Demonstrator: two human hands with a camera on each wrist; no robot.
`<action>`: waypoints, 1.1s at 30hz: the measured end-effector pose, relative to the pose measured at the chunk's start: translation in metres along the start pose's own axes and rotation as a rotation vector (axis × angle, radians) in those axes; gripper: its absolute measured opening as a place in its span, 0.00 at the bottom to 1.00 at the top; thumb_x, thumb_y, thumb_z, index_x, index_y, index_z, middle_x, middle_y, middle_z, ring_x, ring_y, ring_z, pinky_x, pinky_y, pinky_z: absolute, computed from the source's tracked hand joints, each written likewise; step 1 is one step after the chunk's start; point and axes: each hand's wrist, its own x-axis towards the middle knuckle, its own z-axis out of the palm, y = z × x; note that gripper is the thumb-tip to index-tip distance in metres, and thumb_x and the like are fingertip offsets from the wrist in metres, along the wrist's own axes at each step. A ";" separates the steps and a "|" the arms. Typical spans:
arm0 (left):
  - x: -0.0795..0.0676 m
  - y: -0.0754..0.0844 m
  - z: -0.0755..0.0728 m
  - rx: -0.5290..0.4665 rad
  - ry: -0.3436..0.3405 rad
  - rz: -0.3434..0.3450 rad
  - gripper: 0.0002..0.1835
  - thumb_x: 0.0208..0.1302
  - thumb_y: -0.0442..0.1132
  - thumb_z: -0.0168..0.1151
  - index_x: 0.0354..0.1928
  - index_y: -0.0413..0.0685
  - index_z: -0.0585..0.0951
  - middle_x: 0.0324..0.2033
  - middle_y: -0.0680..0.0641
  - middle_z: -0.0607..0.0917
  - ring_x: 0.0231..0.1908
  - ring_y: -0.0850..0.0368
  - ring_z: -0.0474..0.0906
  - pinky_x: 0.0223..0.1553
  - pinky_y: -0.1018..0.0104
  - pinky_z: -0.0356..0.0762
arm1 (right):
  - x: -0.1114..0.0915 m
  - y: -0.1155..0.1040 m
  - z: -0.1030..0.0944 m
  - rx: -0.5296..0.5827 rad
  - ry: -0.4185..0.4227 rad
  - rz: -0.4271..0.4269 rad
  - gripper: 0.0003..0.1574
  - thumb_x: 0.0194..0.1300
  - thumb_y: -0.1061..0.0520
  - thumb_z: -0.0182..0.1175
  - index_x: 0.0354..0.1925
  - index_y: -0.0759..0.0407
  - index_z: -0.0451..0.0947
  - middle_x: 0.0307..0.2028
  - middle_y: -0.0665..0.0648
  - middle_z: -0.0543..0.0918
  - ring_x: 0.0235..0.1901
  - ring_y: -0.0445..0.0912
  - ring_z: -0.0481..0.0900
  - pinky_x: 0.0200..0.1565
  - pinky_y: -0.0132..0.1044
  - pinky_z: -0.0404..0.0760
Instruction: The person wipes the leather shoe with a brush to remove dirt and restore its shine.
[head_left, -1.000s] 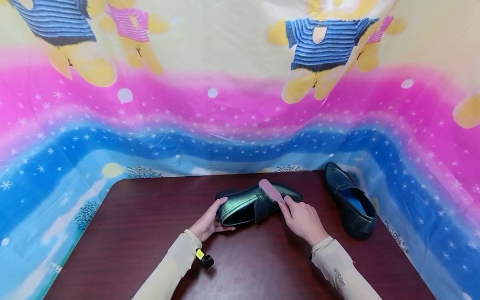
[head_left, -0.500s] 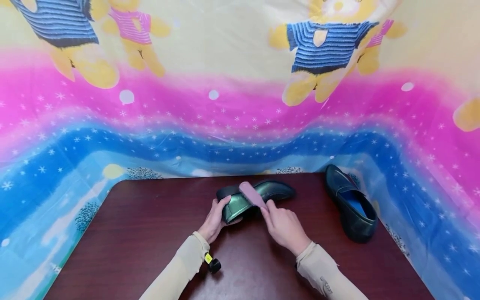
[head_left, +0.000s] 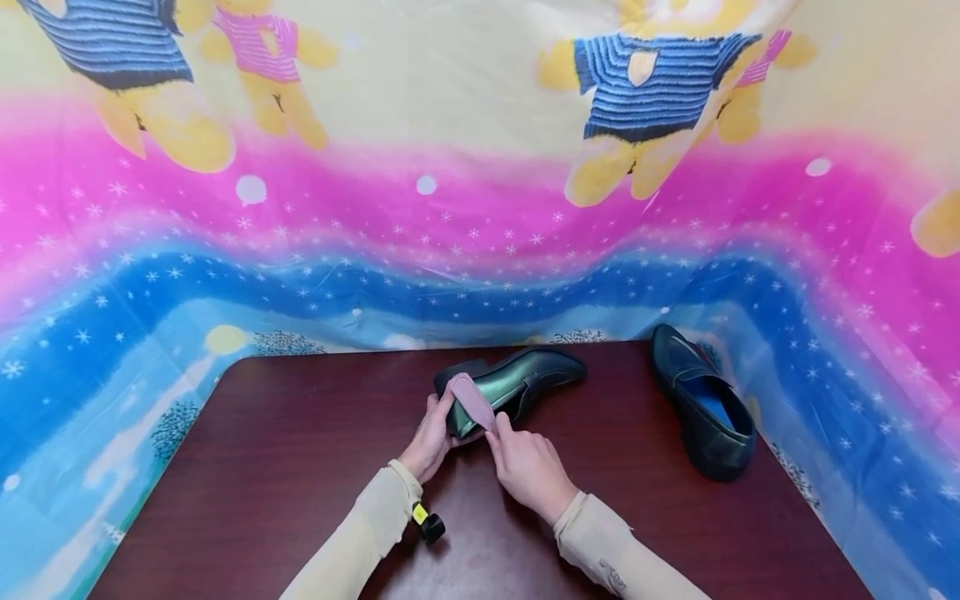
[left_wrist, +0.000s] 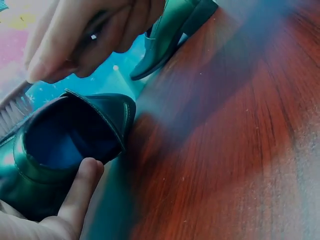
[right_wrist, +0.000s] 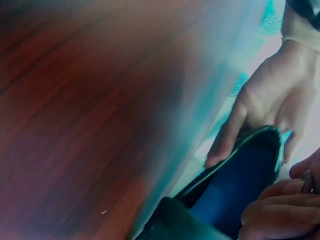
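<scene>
A dark green leather loafer (head_left: 542, 372) lies tilted on its side, toe to the right, with its heel end in my left hand (head_left: 427, 439). In the left wrist view, a finger (left_wrist: 82, 192) of that hand lies along the rim of the shoe's opening. My right hand (head_left: 534, 472) grips the handle of a pinkish brush (head_left: 472, 400), which overlaps the side of the shoe near the heel. Pale bristles (left_wrist: 14, 111) show on the brush's underside in the left wrist view. The blue insole (right_wrist: 232, 187) shows in the right wrist view.
A second matching loafer (head_left: 701, 404) stands upright at the right edge of the dark red-brown table (head_left: 315, 467). A patterned cloth (head_left: 420, 233) with bears and snowflakes hangs behind and around the table. A small black device (head_left: 431, 527) hangs at the left cuff.
The brush in my right hand has travelled left along the shoe from near the toe to the heel. My left hand has rolled the loafer, turning its side up.
</scene>
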 end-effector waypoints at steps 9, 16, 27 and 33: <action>-0.001 0.001 -0.002 -0.091 -0.035 0.030 0.36 0.78 0.67 0.45 0.70 0.48 0.52 0.63 0.36 0.78 0.51 0.53 0.86 0.57 0.44 0.82 | 0.002 0.033 -0.010 -0.075 0.074 0.108 0.13 0.75 0.54 0.60 0.39 0.59 0.68 0.12 0.55 0.70 0.11 0.54 0.71 0.15 0.45 0.64; -0.002 0.002 0.000 -0.097 -0.036 0.019 0.36 0.78 0.66 0.46 0.70 0.48 0.52 0.64 0.35 0.77 0.52 0.52 0.86 0.58 0.43 0.81 | 0.003 0.036 -0.025 -0.012 0.041 0.135 0.13 0.77 0.53 0.59 0.37 0.57 0.68 0.14 0.53 0.68 0.12 0.50 0.69 0.18 0.43 0.65; 0.000 0.005 0.001 -0.050 -0.046 0.003 0.37 0.77 0.68 0.45 0.70 0.48 0.52 0.64 0.34 0.75 0.52 0.52 0.85 0.58 0.46 0.83 | 0.003 0.037 -0.019 -0.009 0.062 0.025 0.14 0.75 0.51 0.61 0.33 0.52 0.70 0.13 0.48 0.66 0.12 0.52 0.71 0.17 0.43 0.65; 0.000 0.006 -0.002 -0.070 -0.054 -0.005 0.37 0.77 0.67 0.46 0.72 0.51 0.52 0.66 0.34 0.75 0.54 0.50 0.85 0.58 0.44 0.82 | 0.010 0.062 -0.030 -0.075 0.092 0.163 0.11 0.74 0.52 0.62 0.36 0.56 0.74 0.14 0.53 0.70 0.14 0.55 0.74 0.18 0.49 0.70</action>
